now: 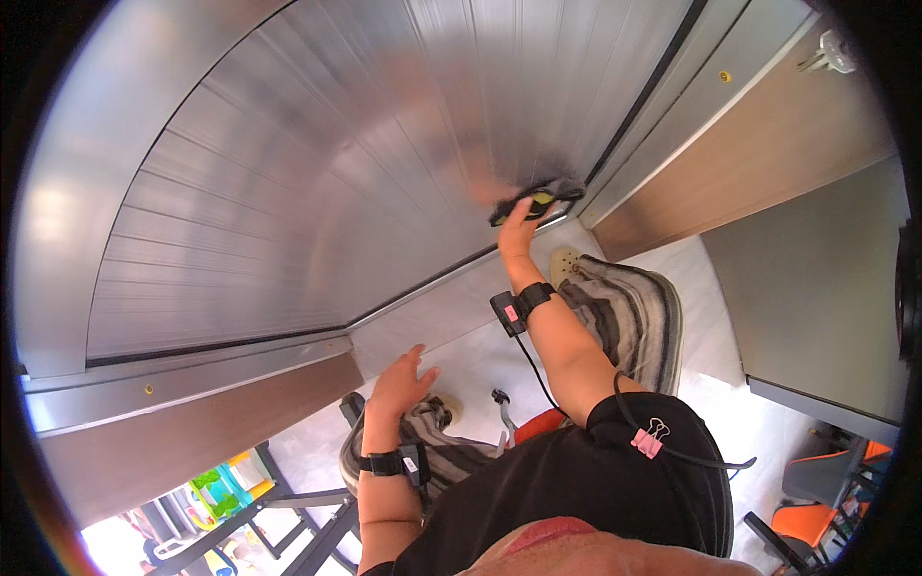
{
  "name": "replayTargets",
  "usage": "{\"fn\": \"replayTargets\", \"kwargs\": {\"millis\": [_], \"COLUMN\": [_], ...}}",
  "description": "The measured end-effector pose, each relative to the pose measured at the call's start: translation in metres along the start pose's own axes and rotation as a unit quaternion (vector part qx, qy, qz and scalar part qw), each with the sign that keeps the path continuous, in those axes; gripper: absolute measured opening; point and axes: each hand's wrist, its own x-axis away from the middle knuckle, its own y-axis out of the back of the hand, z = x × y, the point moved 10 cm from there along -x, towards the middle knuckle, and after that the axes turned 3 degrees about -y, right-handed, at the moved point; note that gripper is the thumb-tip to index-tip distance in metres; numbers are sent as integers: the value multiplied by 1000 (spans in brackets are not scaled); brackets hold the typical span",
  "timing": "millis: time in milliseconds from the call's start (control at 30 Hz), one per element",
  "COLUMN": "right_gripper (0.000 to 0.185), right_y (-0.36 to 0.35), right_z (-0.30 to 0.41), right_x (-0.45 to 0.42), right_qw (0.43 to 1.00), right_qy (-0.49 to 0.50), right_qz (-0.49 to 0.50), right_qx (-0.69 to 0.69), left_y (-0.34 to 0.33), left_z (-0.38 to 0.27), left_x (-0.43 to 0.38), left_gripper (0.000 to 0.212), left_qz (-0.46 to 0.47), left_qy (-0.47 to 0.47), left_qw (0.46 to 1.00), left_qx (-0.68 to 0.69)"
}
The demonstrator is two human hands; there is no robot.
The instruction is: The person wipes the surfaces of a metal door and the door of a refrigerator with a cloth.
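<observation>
My right hand (520,225) grips a dark cloth with yellow-green parts (542,197) and presses it against the lower right corner of a ribbed grey metal door panel (403,173). Blur shows around the cloth, and its exact kind is hard to tell. With fingers spread, my left hand (403,381) hangs low over the floor, left of my body, and holds nothing. Both wrists carry black straps with small boxes.
A brown panel (749,137) with keys (832,57) borders the door at right, beside a grey cabinet (814,288). Black metal frame bars (317,497) stand at lower left. Orange and grey chairs (807,525) are at lower right. A beige clog (564,265) is near the door's bottom edge.
</observation>
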Motion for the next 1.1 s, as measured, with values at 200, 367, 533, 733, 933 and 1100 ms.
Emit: {"fn": "replayTargets", "kwargs": {"millis": [200,367,533,733,933,1100], "right_gripper": [84,79,78,75,71,53], "right_y": [6,12,19,8,-7,-23], "right_z": [-136,-132,-97,15,113,220], "right_x": [-20,-43,-56,-46,-54,-51], "right_qw": [893,831,839,857,868,873], "right_qy": [-374,-440,-413,-353,-306,-223], "right_qz": [-11,-33,-98,-100,-38,68], "right_qx": [-251,-339,-340,-362,-388,-429], "left_y": [0,-5,-4,-6,0,-1], "left_z": [2,5,-4,4,3,9], "left_x": [-4,-2,1,-4,-4,-7], "left_gripper": [61,61,62,64,67,69], "left_qz": [11,-3,27,11,2,-3], "left_qy": [8,0,14,-8,-13,-22], "left_qw": [1000,1000,999,1000,1000,999], "left_qx": [-24,-27,-32,-14,-24,-36]}}
